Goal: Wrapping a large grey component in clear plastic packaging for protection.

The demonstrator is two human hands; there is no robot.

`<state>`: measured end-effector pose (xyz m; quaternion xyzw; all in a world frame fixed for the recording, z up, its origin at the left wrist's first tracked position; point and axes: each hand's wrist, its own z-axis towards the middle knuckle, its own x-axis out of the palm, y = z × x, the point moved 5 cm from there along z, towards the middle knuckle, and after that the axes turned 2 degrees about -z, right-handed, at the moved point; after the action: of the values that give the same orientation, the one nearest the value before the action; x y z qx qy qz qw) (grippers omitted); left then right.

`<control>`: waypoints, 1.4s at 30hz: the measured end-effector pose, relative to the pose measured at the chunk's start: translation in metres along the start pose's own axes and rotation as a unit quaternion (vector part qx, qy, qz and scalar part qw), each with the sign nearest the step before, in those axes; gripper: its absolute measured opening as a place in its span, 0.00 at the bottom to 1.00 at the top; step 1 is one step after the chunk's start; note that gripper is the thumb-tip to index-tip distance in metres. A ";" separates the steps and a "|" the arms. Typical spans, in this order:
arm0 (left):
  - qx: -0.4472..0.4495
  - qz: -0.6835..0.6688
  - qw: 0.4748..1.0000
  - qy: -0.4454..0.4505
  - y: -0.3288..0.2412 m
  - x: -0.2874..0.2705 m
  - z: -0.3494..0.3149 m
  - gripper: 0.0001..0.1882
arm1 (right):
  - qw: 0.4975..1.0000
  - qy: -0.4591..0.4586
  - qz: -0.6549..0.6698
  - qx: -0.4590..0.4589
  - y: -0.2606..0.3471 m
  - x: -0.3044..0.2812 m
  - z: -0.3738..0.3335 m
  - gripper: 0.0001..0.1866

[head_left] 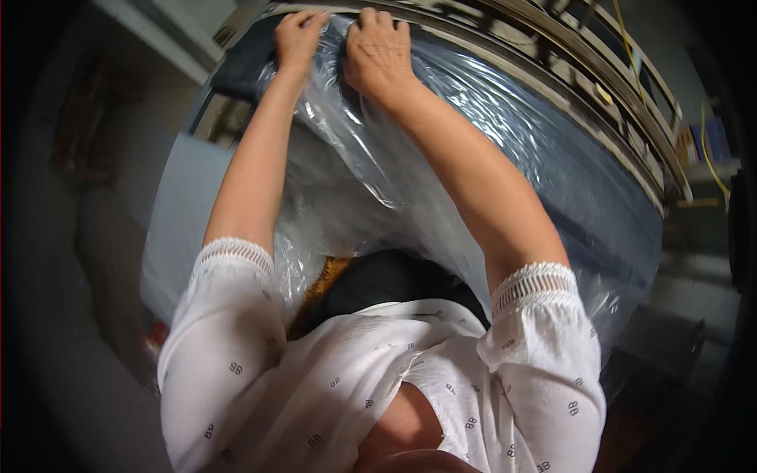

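Note:
Both my arms reach far forward over a large panel with a dark blue-grey surface. Crinkled clear plastic sheet [512,106] lies over it and hangs down toward my lap. At the far edge my left hand [296,46] has its fingertips pinched on the plastic, which gathers into a fold between my hands. My right hand [382,57] is just right of it, back up, fingers curled down over the sheet at the same edge. Its fingertips are partly hidden.
A slatted frame [583,102] runs along the far side, curving down to the right. A yellow cord [623,31] hangs across it. On the left is a pale grey panel [185,205] beside a small rectangular opening [222,120]. Something blue [716,140] stands at the far right.

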<state>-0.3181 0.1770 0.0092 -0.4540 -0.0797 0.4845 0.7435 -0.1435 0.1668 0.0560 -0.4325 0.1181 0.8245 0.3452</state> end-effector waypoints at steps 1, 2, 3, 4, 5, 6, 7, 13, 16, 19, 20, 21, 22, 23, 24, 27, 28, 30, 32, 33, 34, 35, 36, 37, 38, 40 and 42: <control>0.000 -0.021 1.000 -0.012 0.008 -0.005 -0.003 0.15 | 1.000 0.004 -0.011 0.015 -0.010 -0.003 -0.006 0.11; -0.005 -0.036 0.999 -0.002 0.011 -0.007 -0.004 0.15 | 0.999 0.013 -0.013 -0.031 -0.024 -0.016 -0.015 0.10; -0.020 -0.046 0.999 -0.006 0.019 -0.013 -0.004 0.15 | 0.996 0.022 -0.013 -0.081 -0.039 -0.034 -0.023 0.09; -0.019 -0.048 0.999 -0.002 0.022 -0.015 -0.002 0.15 | 0.991 0.063 -0.020 -0.116 -0.066 -0.054 -0.035 0.09; -0.037 -0.055 0.998 0.009 0.021 -0.011 0.000 0.15 | 0.993 0.005 -0.051 -0.103 -0.086 -0.098 -0.059 0.11; -0.041 -0.089 0.995 0.024 0.013 0.000 0.000 0.16 | 0.995 0.008 -0.089 -0.042 -0.131 -0.119 -0.094 0.10; -0.030 -0.092 0.995 0.019 0.011 -0.001 -0.001 0.17 | 0.989 -0.015 -0.144 -0.022 -0.155 -0.157 -0.128 0.13; -0.038 -0.051 0.995 0.077 0.015 -0.006 0.000 0.16 | 0.879 0.068 -0.362 0.304 -0.221 -0.373 -0.347 0.23; -0.032 -0.057 0.992 0.111 0.029 0.004 0.016 0.16 | 0.879 -0.092 -0.260 0.388 -0.221 -0.476 -0.394 0.20; -0.026 -0.022 0.993 0.117 0.030 0.003 0.015 0.16 | 0.869 -0.321 -0.002 0.377 -0.248 -0.551 -0.420 0.18; -0.018 -0.020 0.992 0.119 0.031 -0.001 0.015 0.16 | 0.875 -0.265 -0.118 0.386 -0.253 -0.557 -0.417 0.18; -0.014 0.016 0.994 0.111 0.033 -0.008 0.015 0.16 | 0.868 -0.203 -0.230 0.391 -0.262 -0.555 -0.416 0.18; -0.009 0.044 0.993 0.106 0.035 -0.007 0.017 0.15 | 0.796 -0.363 -0.003 0.484 -0.301 -0.551 -0.451 0.19; 0.007 0.051 0.992 0.115 0.034 0.000 0.020 0.15 | 0.655 -0.495 0.218 0.528 -0.347 -0.530 -0.488 0.20; 0.021 0.060 0.990 0.123 0.035 0.003 0.023 0.15 | 0.624 -0.407 0.128 0.655 -0.375 -0.496 -0.491 0.19; -0.012 0.041 0.988 0.148 0.062 -0.042 0.027 0.16 | 0.801 -0.124 0.062 0.582 -0.398 -0.368 -0.531 0.09; -0.037 0.057 0.988 0.138 0.072 -0.063 0.030 0.17 | 0.765 -0.098 0.109 0.627 -0.394 -0.339 -0.565 0.10; -0.007 0.206 0.967 0.148 0.079 -0.114 0.027 0.16 | 0.686 -0.003 0.186 0.704 -0.336 -0.311 -0.570 0.11; 0.009 0.207 0.963 0.170 0.097 -0.149 0.026 0.16 | 0.648 0.054 0.245 0.719 -0.306 -0.294 -0.593 0.12; 0.007 0.205 0.962 0.178 0.098 -0.143 0.017 0.16 | 0.636 0.066 0.268 0.721 -0.297 -0.292 -0.599 0.11; 0.010 0.223 0.961 0.160 0.094 -0.144 0.014 0.15 | 0.633 0.068 0.267 0.723 -0.296 -0.292 -0.600 0.11; 0.013 0.241 0.960 0.142 0.090 -0.143 0.011 0.15 | 0.638 0.155 0.284 0.698 -0.291 -0.286 -0.598 0.12; 0.038 0.280 0.952 0.121 0.088 -0.140 0.010 0.15 | 0.638 0.241 0.298 0.667 -0.286 -0.281 -0.596 0.12; 0.037 0.280 0.951 0.124 0.085 -0.133 0.011 0.15 | 0.636 0.242 0.297 0.669 -0.288 -0.280 -0.588 0.12; 0.048 0.297 0.949 0.090 0.081 -0.129 0.010 0.15 | 0.745 0.208 0.191 0.604 -0.296 -0.284 -0.565 0.11; 0.059 0.312 0.946 0.064 0.079 -0.124 0.010 0.16 | 0.856 0.088 0.104 0.499 -0.318 -0.286 -0.519 0.14; 0.080 0.296 0.951 0.040 0.075 -0.127 0.014 0.17 | 0.860 -0.009 0.134 0.493 -0.351 -0.273 -0.477 0.18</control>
<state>-0.4402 0.0937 0.0015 -0.4153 0.1269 0.6688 0.6035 0.4994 0.0617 0.0247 -0.1785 0.5629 0.7006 0.4005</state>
